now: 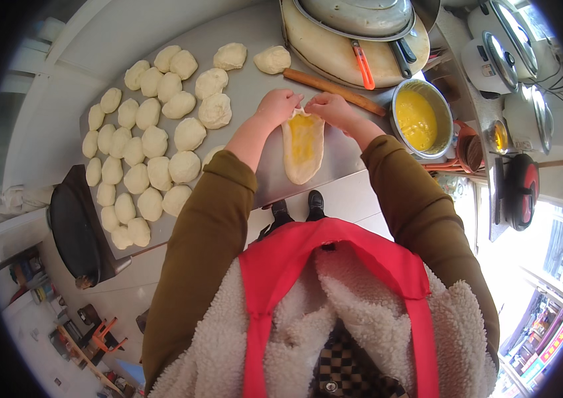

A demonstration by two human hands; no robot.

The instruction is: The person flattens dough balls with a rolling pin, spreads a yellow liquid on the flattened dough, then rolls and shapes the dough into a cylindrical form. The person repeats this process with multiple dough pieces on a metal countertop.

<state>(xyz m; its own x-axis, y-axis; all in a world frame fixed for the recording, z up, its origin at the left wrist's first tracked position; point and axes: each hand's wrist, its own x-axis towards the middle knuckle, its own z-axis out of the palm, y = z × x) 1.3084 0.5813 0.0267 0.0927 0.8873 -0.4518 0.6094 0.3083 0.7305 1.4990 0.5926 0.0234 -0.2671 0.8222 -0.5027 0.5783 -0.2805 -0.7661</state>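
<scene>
A long flattened piece of dough (303, 149) lies on the metal table (346, 156), a yellow spread running down its middle. My left hand (280, 106) pinches the left corner of its far end. At the right corner of that end, my right hand (333, 110) has its fingers closed on the dough edge. Just beyond both hands rests a wooden rolling pin (333, 92), its left tip close to a round dough ball (272, 60). To the right of my right hand stands a metal bowl (448, 124) of yellow liquid (416, 119).
Many dough balls (154, 142) cover the left side of the table. A large round griddle (306, 45) sits at the back, with a metal lid (356, 17) and an orange-handled tool (362, 64) on top. Rice cookers (490, 62) line the right-hand counter. A black pan (72, 224) stands at left.
</scene>
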